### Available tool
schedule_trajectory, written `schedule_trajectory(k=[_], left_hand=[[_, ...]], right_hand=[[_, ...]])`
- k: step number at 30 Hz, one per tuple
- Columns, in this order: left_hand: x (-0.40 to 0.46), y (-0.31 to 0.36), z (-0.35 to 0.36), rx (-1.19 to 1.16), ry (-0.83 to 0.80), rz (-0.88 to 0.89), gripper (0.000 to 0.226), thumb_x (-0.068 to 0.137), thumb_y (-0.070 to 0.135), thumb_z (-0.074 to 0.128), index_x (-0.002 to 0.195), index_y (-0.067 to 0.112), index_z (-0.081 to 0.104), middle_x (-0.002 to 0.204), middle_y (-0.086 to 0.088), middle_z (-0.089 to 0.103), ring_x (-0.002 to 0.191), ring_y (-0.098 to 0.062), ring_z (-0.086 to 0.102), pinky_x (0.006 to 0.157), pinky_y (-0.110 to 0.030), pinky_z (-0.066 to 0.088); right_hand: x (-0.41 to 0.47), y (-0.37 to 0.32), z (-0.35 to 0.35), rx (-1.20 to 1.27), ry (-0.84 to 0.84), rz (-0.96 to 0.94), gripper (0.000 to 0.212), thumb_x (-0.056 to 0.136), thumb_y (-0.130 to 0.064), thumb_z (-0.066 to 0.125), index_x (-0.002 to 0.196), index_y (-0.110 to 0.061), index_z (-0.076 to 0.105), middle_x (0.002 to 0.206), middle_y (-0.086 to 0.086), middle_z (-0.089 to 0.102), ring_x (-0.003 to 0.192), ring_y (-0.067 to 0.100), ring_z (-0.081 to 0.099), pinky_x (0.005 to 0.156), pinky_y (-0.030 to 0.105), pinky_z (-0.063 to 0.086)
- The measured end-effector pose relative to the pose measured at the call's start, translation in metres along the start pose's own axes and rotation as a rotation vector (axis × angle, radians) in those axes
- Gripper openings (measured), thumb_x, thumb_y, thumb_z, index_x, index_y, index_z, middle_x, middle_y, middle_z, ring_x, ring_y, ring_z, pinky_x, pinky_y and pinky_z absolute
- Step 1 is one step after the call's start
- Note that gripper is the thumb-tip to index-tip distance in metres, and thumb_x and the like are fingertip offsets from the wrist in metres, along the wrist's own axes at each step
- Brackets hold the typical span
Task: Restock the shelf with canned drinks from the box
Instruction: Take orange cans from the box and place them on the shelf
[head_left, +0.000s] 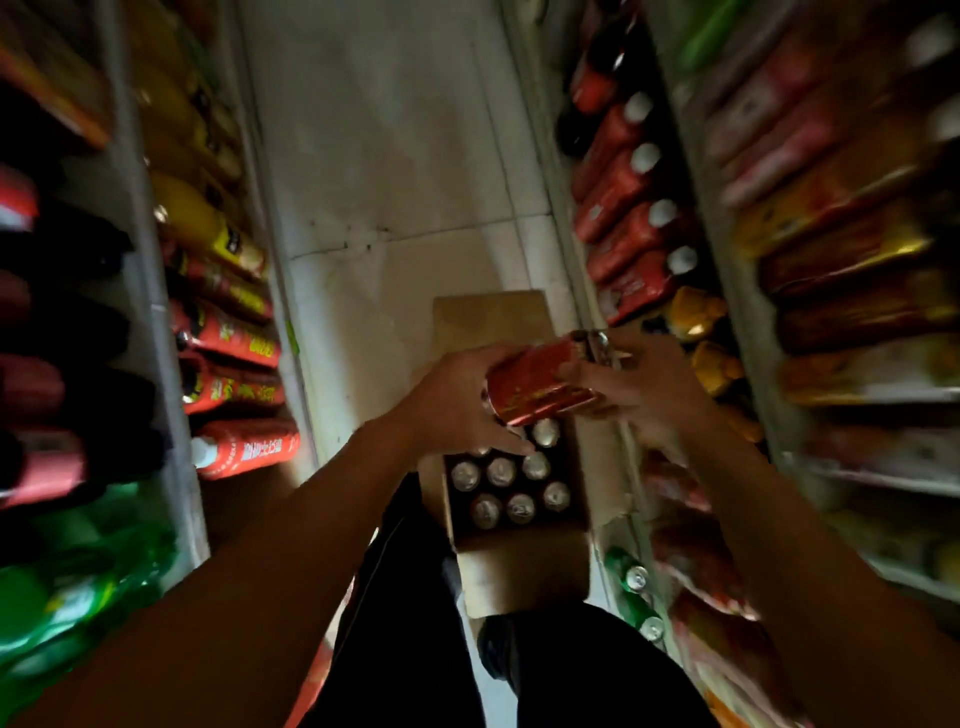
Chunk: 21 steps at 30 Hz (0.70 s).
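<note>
An open cardboard box (519, 571) sits on the aisle floor below me, holding several cans (501, 473) seen from their silver tops. Above the box I hold red cans (540, 382) lying sideways between both hands. My left hand (457, 410) grips their near end, fingers spread under them. My right hand (644, 389) holds the far end, close to the right shelf (587, 291). The picture is blurred, so I cannot tell how many cans I hold.
Shelves line both sides of the narrow aisle: red-labelled bottles (234, 338) and green bottles (78, 587) on the left, red bottles (628, 228), yellow bottles (696, 312) and green cans (636, 582) on the right. Pale tiled floor (395, 156) runs ahead. My dark trousers (415, 597) are below.
</note>
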<state>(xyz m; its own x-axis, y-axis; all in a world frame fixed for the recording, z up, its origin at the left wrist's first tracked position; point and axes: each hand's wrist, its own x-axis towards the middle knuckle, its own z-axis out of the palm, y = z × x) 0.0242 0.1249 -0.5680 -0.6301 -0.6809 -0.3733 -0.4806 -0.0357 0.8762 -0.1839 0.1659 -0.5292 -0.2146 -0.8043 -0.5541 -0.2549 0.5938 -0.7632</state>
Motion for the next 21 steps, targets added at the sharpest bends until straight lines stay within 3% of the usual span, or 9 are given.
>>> schedule_trajectory(k=[3,6,9,11,12,13,16,19,21], left_hand=[[-0.013,0.103,-0.015,-0.055,0.030,0.080,0.078,0.048,0.026,0.097,0.119,0.020,0.066,0.104,0.009,0.072,0.095,0.002,0.068,0.085,-0.022,0.054],[-0.023,0.193,-0.025,-0.041,-0.015,0.143,0.066,0.049,0.023,0.097,0.109,0.024,0.069,0.095,0.007,0.075,0.088,-0.005,0.071,0.084,-0.029,0.057],[-0.035,0.298,-0.024,-0.092,-0.066,0.233,0.065,0.049,0.018,0.096,0.108,0.022,0.069,0.097,0.003,0.076,0.090,-0.016,0.072,0.086,-0.041,0.058],[-0.040,0.358,-0.012,-0.136,-0.114,0.308,0.066,0.048,0.013,0.095,0.107,0.023,0.068,0.099,0.007,0.076,0.091,-0.013,0.072,0.085,-0.035,0.058],[-0.039,0.378,-0.006,-0.143,-0.129,0.329,0.066,0.046,0.010,0.095,0.104,0.026,0.067,0.096,0.012,0.075,0.088,-0.008,0.071,0.080,-0.029,0.058],[-0.042,0.395,0.001,-0.153,-0.150,0.357,0.066,0.046,0.006,0.095,0.100,0.029,0.065,0.092,0.018,0.074,0.085,-0.002,0.070,0.075,-0.022,0.056],[-0.051,0.466,0.039,-0.125,-0.260,0.463,0.063,0.052,-0.004,0.091,0.099,0.027,0.063,0.087,0.022,0.074,0.081,0.003,0.069,0.072,-0.015,0.052],[-0.059,0.523,0.082,-0.103,-0.363,0.595,0.067,0.047,0.022,0.095,0.106,0.034,0.065,0.100,0.011,0.075,0.092,-0.006,0.070,0.081,-0.024,0.056],[-0.063,0.554,0.109,0.076,-0.419,0.759,0.067,0.050,0.044,0.091,0.110,0.044,0.063,0.107,0.015,0.072,0.099,-0.003,0.067,0.086,-0.025,0.054]], right_hand=[[-0.070,-0.077,-0.062,0.069,0.055,-0.014,0.013,0.076,-0.025,0.082,0.083,-0.020,0.072,0.077,0.015,0.075,0.067,0.030,0.074,0.071,0.046,0.062],[-0.137,-0.130,-0.106,0.162,0.150,-0.093,0.040,0.063,-0.044,0.087,0.091,-0.019,0.075,0.084,0.021,0.073,0.083,0.045,0.071,0.075,0.063,0.057],[-0.213,-0.171,-0.156,0.244,0.268,-0.176,0.063,0.052,-0.049,0.092,0.104,-0.021,0.070,0.092,0.008,0.076,0.083,0.032,0.073,0.073,0.053,0.061],[-0.257,-0.188,-0.176,0.282,0.360,-0.222,0.052,0.060,-0.037,0.091,0.103,-0.019,0.068,0.084,0.002,0.075,0.068,0.017,0.068,0.051,0.030,0.057],[-0.271,-0.193,-0.179,0.305,0.419,-0.252,0.046,0.064,-0.027,0.089,0.103,-0.017,0.067,0.082,0.000,0.074,0.065,0.012,0.067,0.047,0.021,0.052],[-0.282,-0.194,-0.182,0.323,0.504,-0.261,0.043,0.067,-0.022,0.088,0.104,-0.015,0.067,0.083,0.000,0.075,0.067,0.009,0.069,0.051,0.018,0.052],[-0.331,-0.200,-0.219,0.305,0.799,-0.313,0.041,0.066,-0.031,0.090,0.101,-0.021,0.069,0.090,-0.005,0.077,0.083,0.011,0.073,0.073,0.030,0.059],[-0.376,-0.191,-0.261,0.282,1.018,-0.333,0.039,0.063,-0.035,0.090,0.094,-0.024,0.070,0.084,-0.011,0.076,0.078,0.005,0.072,0.072,0.027,0.058],[-0.404,-0.180,-0.285,0.276,1.146,-0.310,0.043,0.061,-0.039,0.090,0.096,-0.024,0.070,0.084,-0.011,0.076,0.077,0.002,0.072,0.071,0.026,0.058]])
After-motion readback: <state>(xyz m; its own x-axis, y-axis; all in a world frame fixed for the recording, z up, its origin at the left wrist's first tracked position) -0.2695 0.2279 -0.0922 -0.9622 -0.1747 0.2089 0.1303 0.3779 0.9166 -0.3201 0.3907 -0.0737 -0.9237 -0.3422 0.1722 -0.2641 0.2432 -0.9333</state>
